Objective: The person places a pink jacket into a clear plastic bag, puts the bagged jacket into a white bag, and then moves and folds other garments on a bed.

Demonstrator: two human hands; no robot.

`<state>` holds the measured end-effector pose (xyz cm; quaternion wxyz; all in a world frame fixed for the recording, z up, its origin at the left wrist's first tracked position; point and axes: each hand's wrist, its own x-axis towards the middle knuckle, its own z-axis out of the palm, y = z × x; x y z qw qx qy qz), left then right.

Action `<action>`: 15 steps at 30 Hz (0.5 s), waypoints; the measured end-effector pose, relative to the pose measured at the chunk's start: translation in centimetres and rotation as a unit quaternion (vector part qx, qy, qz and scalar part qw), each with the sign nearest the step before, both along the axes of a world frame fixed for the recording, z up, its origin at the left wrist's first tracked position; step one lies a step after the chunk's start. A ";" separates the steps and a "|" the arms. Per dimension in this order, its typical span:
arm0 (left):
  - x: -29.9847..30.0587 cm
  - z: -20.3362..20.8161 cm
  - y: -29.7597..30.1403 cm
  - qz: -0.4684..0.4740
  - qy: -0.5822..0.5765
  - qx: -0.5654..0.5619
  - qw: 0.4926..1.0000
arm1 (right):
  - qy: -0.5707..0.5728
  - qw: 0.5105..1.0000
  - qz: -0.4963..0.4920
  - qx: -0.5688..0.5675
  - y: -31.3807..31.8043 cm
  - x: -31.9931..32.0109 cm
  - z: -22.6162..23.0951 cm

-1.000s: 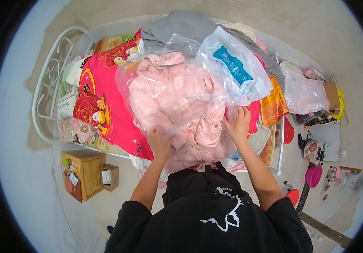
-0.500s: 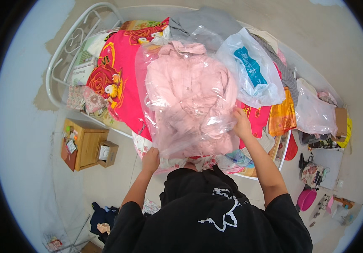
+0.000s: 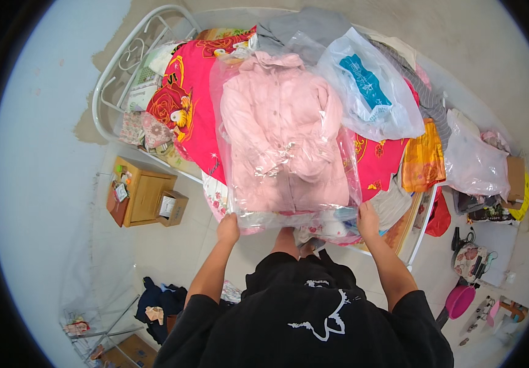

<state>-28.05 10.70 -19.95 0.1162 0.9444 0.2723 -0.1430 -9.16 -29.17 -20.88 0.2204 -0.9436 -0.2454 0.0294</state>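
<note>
A pink jacket (image 3: 277,122) lies face up, collar at the far end and sleeves folded in over its front, inside a large clear plastic bag (image 3: 351,165) on the bed. My left hand (image 3: 229,227) pinches the bag's near left corner. At the near right corner my right hand (image 3: 368,219) grips the edge the same way. Between the two hands the bag's near edge is drawn straight, past the jacket's hem. Under the bag spreads a red patterned cover (image 3: 200,116).
Right of the jacket lies a white plastic bag (image 3: 399,116) with a blue print. An orange cloth (image 3: 423,161) and another filled bag (image 3: 476,156) sit farther right. A white metal bed frame (image 3: 97,104) rises at the left. A wooden cabinet (image 3: 148,195) and a small cardboard box (image 3: 175,211) stand on the floor.
My right hand has come down and nearer, from the bag's side to its near right corner. The wrinkled near edge is now pulled flat and straight, and the jacket shows more plainly.
</note>
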 end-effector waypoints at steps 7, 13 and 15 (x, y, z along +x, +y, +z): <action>0.6 0.1 0.3 -0.061 0.127 0.022 0.990 | 0.220 0.965 0.051 -0.135 -3.9 -2.6 -5.0; 0.7 -1.6 2.2 -0.056 0.370 -0.097 0.922 | 0.073 0.992 -0.061 0.081 1.7 0.7 1.0; 2.5 -1.2 1.3 0.095 0.411 -0.194 0.886 | 0.012 0.987 -0.063 0.147 4.9 2.8 4.3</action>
